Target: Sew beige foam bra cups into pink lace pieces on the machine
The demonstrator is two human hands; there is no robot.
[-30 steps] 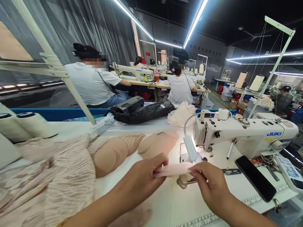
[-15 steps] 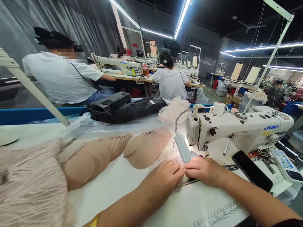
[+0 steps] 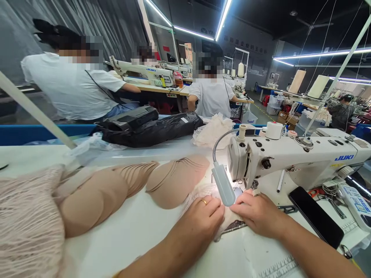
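My left hand (image 3: 206, 216), a ring on one finger, presses curled fingers onto pale lace fabric (image 3: 193, 197) beside the needle area of a white sewing machine (image 3: 269, 154). Close by on the right, my right hand (image 3: 257, 214) has its thumb and fingers drawn together at the fabric's edge; its fingertips are partly hidden. A grey lamp head (image 3: 224, 187) on a bent metal neck hangs over the spot between both hands and covers the needle. Beige fabric cups (image 3: 174, 181) lie fanned in an overlapping row left of my left hand.
More lace (image 3: 29, 216) is heaped at the left; another lace bundle (image 3: 214, 131) lies behind the lamp. A black plastic-wrapped bundle (image 3: 150, 129) lies along the far edge. A phone (image 3: 315, 216), scissors and a printed ruler (image 3: 278, 268) are at the right. Co-workers sit at machines ahead.
My right hand has shifted slightly right, widening the gap between my hands and baring more of the machine bed. My left hand stays on the lace. The camera view has tilted a little.
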